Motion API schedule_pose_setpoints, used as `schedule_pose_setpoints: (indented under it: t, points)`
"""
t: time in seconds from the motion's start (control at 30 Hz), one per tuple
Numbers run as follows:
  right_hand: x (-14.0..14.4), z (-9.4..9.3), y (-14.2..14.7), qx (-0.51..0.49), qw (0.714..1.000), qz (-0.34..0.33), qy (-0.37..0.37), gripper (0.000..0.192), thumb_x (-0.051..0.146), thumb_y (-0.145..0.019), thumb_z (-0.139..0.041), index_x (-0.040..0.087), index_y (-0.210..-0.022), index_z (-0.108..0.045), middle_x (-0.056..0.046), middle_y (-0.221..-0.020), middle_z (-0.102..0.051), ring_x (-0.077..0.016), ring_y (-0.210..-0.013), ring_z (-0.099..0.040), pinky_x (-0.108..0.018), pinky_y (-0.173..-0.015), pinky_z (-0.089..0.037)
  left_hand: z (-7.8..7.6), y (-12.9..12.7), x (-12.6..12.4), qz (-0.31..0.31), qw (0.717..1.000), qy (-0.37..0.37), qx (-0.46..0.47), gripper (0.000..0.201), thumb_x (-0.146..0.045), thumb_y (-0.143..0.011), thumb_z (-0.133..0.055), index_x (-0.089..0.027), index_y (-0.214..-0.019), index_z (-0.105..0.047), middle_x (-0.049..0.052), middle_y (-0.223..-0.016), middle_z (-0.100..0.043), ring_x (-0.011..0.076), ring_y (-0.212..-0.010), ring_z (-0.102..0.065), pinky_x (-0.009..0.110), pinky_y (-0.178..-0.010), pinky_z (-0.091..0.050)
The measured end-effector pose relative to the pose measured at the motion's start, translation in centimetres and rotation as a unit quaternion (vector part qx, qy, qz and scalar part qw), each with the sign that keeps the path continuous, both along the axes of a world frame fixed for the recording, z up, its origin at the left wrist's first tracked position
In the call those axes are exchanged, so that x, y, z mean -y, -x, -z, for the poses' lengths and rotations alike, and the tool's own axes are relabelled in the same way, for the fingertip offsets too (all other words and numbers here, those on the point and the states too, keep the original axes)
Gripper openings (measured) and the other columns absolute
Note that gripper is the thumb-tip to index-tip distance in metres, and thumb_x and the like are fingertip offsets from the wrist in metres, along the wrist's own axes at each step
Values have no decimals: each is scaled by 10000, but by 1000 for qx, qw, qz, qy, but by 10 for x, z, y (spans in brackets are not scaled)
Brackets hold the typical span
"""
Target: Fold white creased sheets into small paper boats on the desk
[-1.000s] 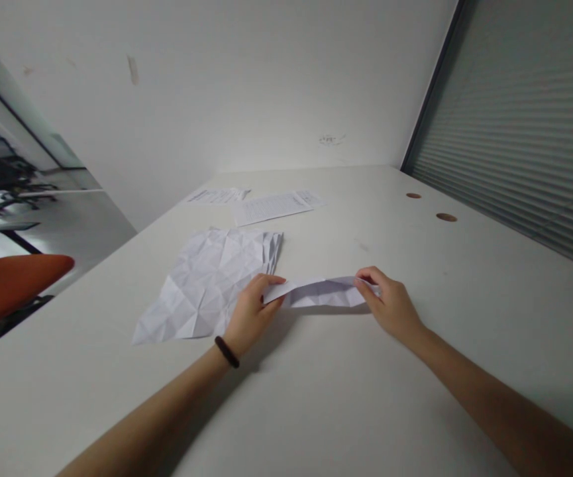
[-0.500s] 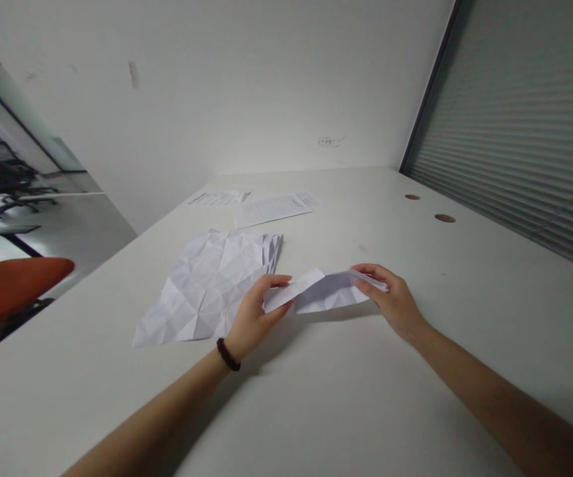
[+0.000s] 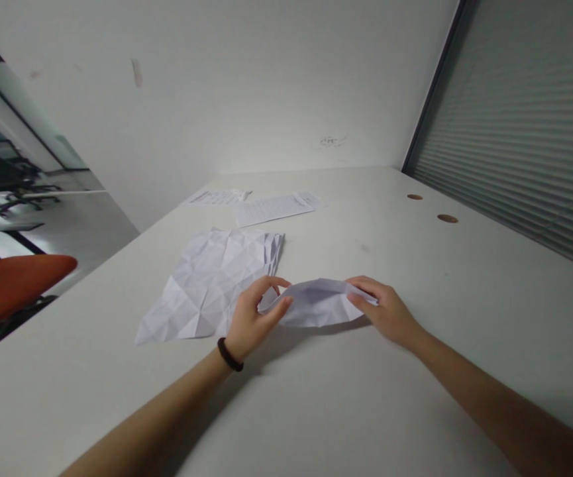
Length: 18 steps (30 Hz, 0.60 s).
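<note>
A folded sheet of white paper [image 3: 318, 305] spans the gap between my hands just above the table, its two layers spread into a shallow pocket. My left hand [image 3: 254, 315], with a dark band on the wrist, grips the paper's left end between thumb and fingers. At the other end, my right hand [image 3: 385, 308] pinches the paper with the thumb on the near side. Behind my left hand lies a stack of creased white paper [image 3: 211, 278], its facets showing many fold lines.
Two printed sheets, one a printed page [image 3: 276, 209], lie toward the back of the white table [image 3: 346, 411]. Two round holes, including a cable hole [image 3: 448, 218], are at the right, beside a window blind [image 3: 524, 139]. An orange chair [image 3: 12, 288] stands left of the table.
The folded paper's raised left flap has dropped, and its middle has spread wider toward me. My right hand has come slightly inward and lower; both hands keep hold.
</note>
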State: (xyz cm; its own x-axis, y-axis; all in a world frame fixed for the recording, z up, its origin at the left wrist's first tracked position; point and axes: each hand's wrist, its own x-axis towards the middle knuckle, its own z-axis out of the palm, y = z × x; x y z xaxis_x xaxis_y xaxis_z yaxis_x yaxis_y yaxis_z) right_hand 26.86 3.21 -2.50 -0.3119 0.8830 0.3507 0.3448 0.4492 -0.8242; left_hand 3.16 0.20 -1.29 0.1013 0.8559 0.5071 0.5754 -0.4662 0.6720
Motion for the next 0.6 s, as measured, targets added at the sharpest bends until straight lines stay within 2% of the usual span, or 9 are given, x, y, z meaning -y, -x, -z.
schedule_pose_setpoints:
  t: [0.2, 0.33, 0.47, 0.53, 0.6]
  points:
    - [-1, 5, -2, -25, 993, 30, -114, 228, 261, -844, -488, 235, -999, -652, -58, -1026, -648, -184, -994, -568, -335, -871, -438, -1, 1, 0, -46, 998, -39, -19, 179, -337, -793, -532, -174, -812, -604, 20, -761, -648, 159, -680, -577, 244, -622, -410]
    - [1, 3, 0, -42, 989, 52, -134, 239, 271, -849, -485, 250, -1023, -646, -50, -1032, -649, -182, -992, -572, -341, -877, -440, -1, 1, -1, -61, 997, -30, -23, 220, -383, -769, -552, -177, -832, -600, 6, -724, -639, 135, -569, -532, 225, -528, -377]
    - [1, -2, 0, -57, 991, 63, -107, 233, 309, -837, -499, 232, -986, -660, -57, -1017, -654, -189, -983, -573, -345, -889, -427, -1, 0, -1, -75, 997, -34, -2, 244, -406, -755, -568, -173, -823, -587, 1, -693, -620, 126, -531, -498, 216, -487, -357]
    - [1, -6, -1, -65, 994, 65, -56, 236, 341, -821, -515, 223, -961, -664, -60, -1011, -658, -200, -989, -570, -355, -901, -413, -2, 0, -1, -82, 996, -46, 7, 229, -396, -747, -584, -177, -814, -583, -8, -696, -612, 117, -523, -483, 209, -477, -347]
    - [1, -10, -3, -74, 996, 46, 29, 261, 369, -783, -559, 222, -978, -653, -60, -1036, -653, -213, -1006, -564, -363, -906, -407, -2, 0, 0, -85, 995, -55, 13, 202, -371, -745, -595, -183, -818, -580, -17, -709, -606, 105, -510, -463, 203, -469, -337]
